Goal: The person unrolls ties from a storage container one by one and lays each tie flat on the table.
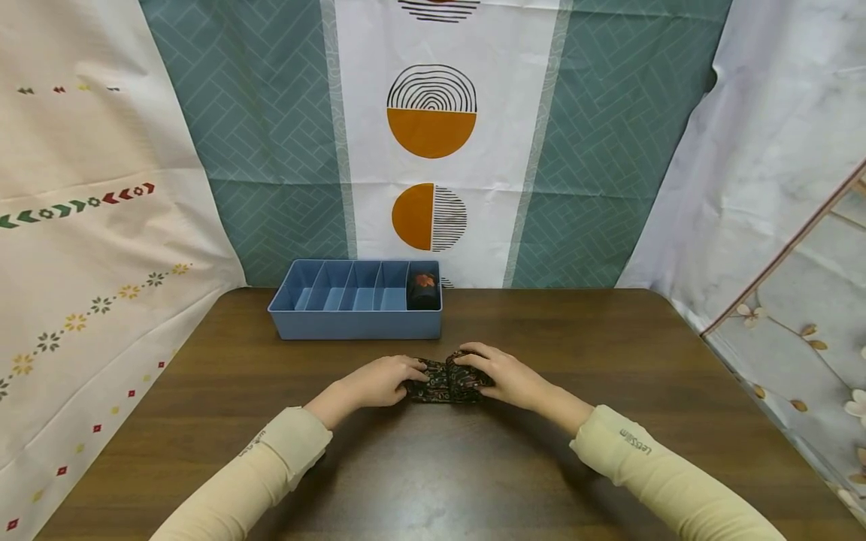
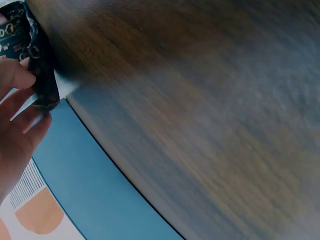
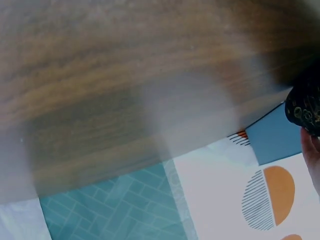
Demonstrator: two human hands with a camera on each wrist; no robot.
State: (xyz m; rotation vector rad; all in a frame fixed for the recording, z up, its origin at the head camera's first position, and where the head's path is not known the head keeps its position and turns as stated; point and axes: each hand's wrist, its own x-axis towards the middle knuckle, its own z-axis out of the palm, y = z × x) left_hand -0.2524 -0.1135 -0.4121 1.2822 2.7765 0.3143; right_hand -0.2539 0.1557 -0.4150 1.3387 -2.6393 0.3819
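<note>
A dark cloth (image 1: 438,385) with a small light print lies folded into a narrow strip on the table, between both hands. At its left end, my left hand (image 1: 380,380) pinches it; the left wrist view shows the thumb against the folded edge (image 2: 46,80) with fingers on the other side. My right hand (image 1: 509,377) grips the right part, which is doubled over and stands a little higher. In the right wrist view, the bulging fold (image 3: 304,109) sits above the fingers (image 3: 312,155), most of that hand being outside the picture.
Behind the hands stands a blue divided box (image 1: 358,326) with several compartments. A rolled dark cloth (image 1: 424,288) with an orange leaf print fills its rightmost compartment. The brown wooden table (image 1: 433,481) ends at a patterned curtain (image 1: 271,150) behind the box.
</note>
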